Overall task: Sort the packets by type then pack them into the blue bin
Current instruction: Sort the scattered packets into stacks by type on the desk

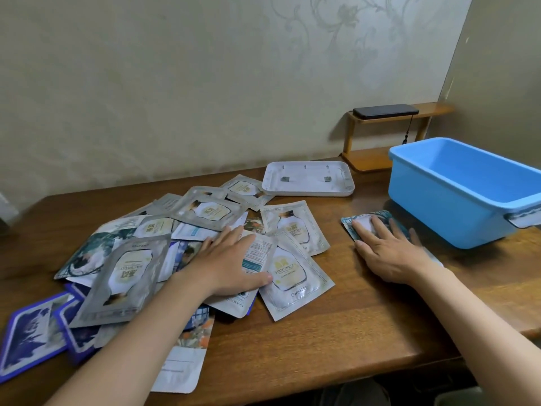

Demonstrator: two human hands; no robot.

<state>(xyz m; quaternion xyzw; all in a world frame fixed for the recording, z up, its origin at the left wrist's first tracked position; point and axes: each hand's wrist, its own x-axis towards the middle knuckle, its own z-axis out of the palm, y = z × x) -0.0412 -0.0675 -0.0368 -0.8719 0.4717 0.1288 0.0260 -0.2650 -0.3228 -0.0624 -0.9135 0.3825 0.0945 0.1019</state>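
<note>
- A home room, by the look of it: pale wallpaper (205,83) with a faint floral scroll pattern fills the view from 10 to 1 o'clock.
- A worn wooden desk (336,332) stands against that wall.
- At 2 o'clock, a small wooden shelf (380,155) carries a dark phone-like device (385,111).

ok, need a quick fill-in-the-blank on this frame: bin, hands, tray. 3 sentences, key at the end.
1. The blue bin on the table holds ____ packets so far.
2. The right hand lies flat on a teal packet just in front of the ____.
3. The left hand rests on the pile of packets, and beyond the pile sits a ____ tray.

Missing words: no; blue bin; white
</note>
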